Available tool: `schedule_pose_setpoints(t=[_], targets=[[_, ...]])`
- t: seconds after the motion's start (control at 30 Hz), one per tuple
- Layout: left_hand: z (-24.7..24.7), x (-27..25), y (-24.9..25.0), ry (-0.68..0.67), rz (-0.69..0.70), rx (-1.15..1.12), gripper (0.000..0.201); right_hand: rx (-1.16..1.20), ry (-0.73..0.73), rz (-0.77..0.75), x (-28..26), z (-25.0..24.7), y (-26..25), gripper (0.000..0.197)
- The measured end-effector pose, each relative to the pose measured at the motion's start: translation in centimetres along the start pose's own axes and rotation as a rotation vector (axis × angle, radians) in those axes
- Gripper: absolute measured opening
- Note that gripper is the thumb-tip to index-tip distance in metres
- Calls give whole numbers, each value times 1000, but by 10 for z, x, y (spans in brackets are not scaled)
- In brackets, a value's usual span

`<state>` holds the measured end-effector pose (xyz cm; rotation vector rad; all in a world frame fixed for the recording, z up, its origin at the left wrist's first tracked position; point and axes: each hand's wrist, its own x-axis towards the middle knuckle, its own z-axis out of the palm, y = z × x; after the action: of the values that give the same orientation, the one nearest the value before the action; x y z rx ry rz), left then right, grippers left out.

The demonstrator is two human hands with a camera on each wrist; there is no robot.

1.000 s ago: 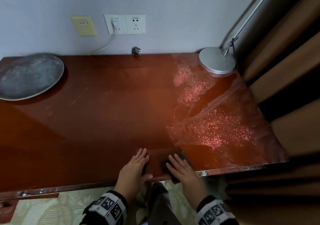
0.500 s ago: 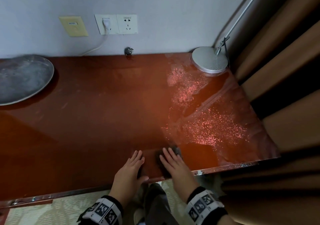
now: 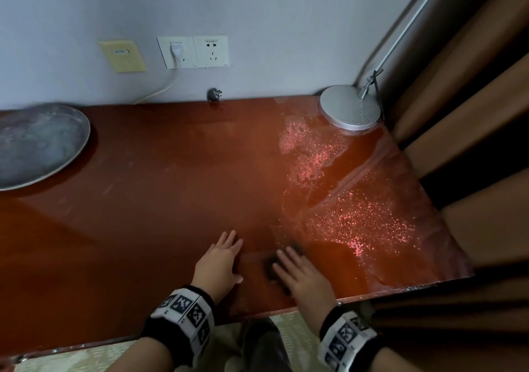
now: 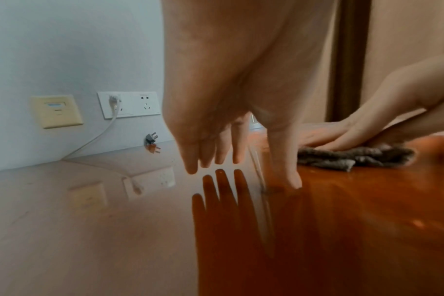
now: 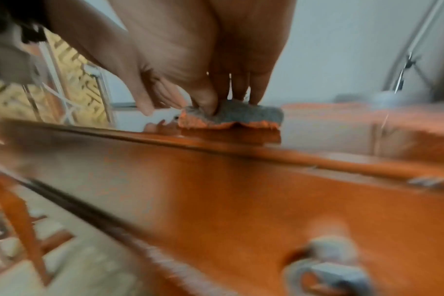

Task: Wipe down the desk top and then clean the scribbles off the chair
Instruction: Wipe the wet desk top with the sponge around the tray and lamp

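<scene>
The glossy red-brown desk top (image 3: pixel 160 199) fills the head view. My right hand (image 3: pixel 299 272) lies flat with straight fingers on a dark grey cloth (image 3: pixel 271 265) a little in from the front edge. In the left wrist view that right hand (image 4: pixel 342 136) presses the crumpled cloth (image 4: pixel 355 157) onto the wood. The blurred right wrist view has its fingertips (image 5: pixel 256 98) on the cloth (image 5: pixel 241 115). My left hand (image 3: pixel 221 260) rests beside it on the desk, fingers straight and holding nothing; its thumb tip (image 4: pixel 294 180) touches the surface. Speckled wet patches (image 3: pixel 352 217) cover the desk's right part.
A round metal tray (image 3: pixel 37 145) sits at the left. A silver lamp base (image 3: pixel 350 108) stands in the back right corner. Wall sockets (image 3: pixel 193 52) with one white cable and a loose plug (image 3: pixel 214 94) line the back. Brown curtains (image 3: pixel 472 142) hang on the right.
Both hands have moved forward from the desk's front edge, farther onto the top. The right hand has pushed the cloth along with it.
</scene>
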<state>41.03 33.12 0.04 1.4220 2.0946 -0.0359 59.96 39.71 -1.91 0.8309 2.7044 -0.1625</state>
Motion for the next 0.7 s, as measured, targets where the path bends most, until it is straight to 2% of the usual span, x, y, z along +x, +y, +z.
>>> schedule_pose_setpoints(t=[0.03, 0.1, 0.17, 0.2, 0.27, 0.3, 0.33, 0.37, 0.4, 0.43, 0.5, 0.6, 0.67, 0.7], targets=[[-3, 3, -2, -5, -21, 2, 83, 14, 48, 75, 2, -10, 16, 87], [-6, 4, -6, -11, -41, 17, 83, -31, -32, 263, 7, -19, 46, 82], [-4, 4, -7, -14, -43, 28, 82, -27, -101, 360, 13, -21, 53, 72], [-4, 5, -6, -17, -44, 30, 83, -9, -72, 368, 15, -18, 45, 72], [-3, 7, -4, -26, -50, 42, 84, 44, -58, 282, 16, -2, 15, 82], [-3, 8, -4, -32, -54, 52, 84, 109, -30, 183, 16, 8, 2, 84], [-3, 9, -2, -37, -58, 62, 85, 92, -17, 39, 14, 13, -7, 77], [-4, 10, -2, -39, -60, 73, 85, 90, -67, -43, 13, 13, -10, 68], [-4, 10, -2, -40, -58, 84, 85, 78, -48, -96, 15, 11, -5, 65], [-4, 11, -2, -37, -55, 92, 85, 80, -26, -119, 19, 7, 6, 70], [-3, 12, -4, -37, -54, 100, 85, 187, 48, -15, 31, -7, 32, 83], [0, 14, -4, -38, -57, 106, 85, 260, 9, 184, 49, -23, 52, 79], [0, 15, -3, -27, -58, 103, 85, 282, 4, 173, 54, -21, 38, 76], [1, 15, -4, -18, -56, 101, 84, 283, 34, 96, 54, -12, 28, 74]])
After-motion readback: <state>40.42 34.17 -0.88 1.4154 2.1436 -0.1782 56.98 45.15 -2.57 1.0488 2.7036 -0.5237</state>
